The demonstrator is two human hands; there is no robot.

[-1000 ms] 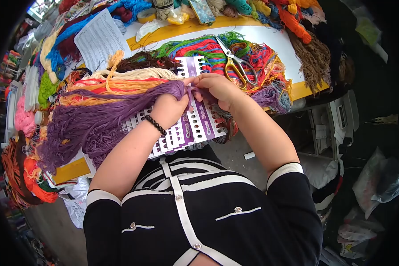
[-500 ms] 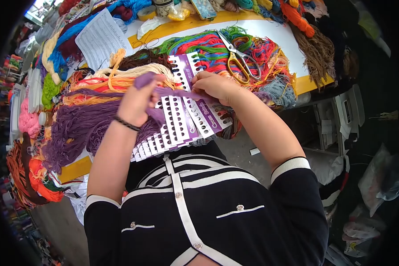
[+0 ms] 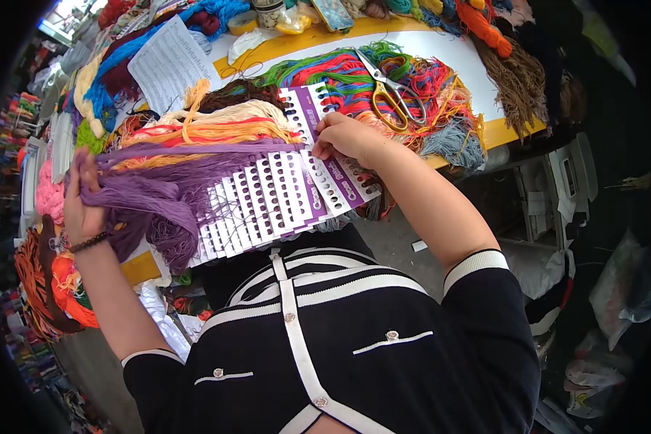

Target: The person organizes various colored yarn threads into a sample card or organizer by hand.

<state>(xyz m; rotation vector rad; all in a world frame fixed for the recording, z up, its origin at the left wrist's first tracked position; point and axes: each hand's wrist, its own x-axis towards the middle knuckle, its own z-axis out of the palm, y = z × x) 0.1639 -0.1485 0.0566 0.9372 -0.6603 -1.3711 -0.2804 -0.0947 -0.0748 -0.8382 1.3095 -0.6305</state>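
Purple thread (image 3: 159,192) – a thick loose hank – lies across the left part of the table (image 3: 506,132), over a fanned row of punched cards (image 3: 267,197). A few strands are pulled taut from it, running level from one hand to the other. The left hand (image 3: 79,206) is out wide at the table's left end, fist closed round the far end of the strands, a bead bracelet (image 3: 90,242) on its wrist. The right hand (image 3: 343,137) sits on the upper right cards, fingertips pinched down on the near end of the same strands; whether a strand goes through a hole, cannot tell. Hands well apart.

Just behind the purple hank lie orange and cream skeins (image 3: 210,130). Behind the right hand – a heap of mixed red, green and blue thread (image 3: 325,72) with yellow-handled scissors (image 3: 387,90) lying on it. A printed sheet (image 3: 168,64) lies further back on the left, pink yarn (image 3: 47,195) at the far left edge.
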